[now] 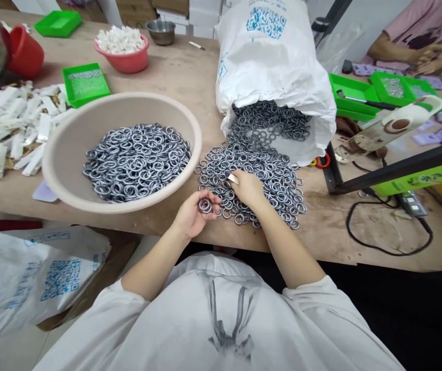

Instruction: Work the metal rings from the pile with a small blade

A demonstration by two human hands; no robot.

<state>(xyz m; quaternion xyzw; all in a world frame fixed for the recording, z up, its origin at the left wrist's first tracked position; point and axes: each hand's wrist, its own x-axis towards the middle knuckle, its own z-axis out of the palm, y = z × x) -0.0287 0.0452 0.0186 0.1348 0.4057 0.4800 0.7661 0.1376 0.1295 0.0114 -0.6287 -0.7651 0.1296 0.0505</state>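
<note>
My left hand (194,215) is palm up at the table's front edge, its fingers curled around a few grey metal rings (205,205). My right hand (248,188) reaches down onto a loose pile of the same rings (278,180), fingers bent together. A small cream-coloured piece (233,178) shows at its fingertips; I cannot tell whether it is held or wrapped on a finger. The pile spills from the mouth of a white woven sack (271,67) lying on the table. Left of my hands, a wide beige basin (64,154) contains many such rings.
White plastic pieces (15,123) are heaped at the left, near green trays (85,85) and a red bowl (124,61) of white parts. A metal bowl (161,32) stands behind. On the right are a black frame (398,165), a bottle (394,129), a cable (391,252) and another person's hands (429,56).
</note>
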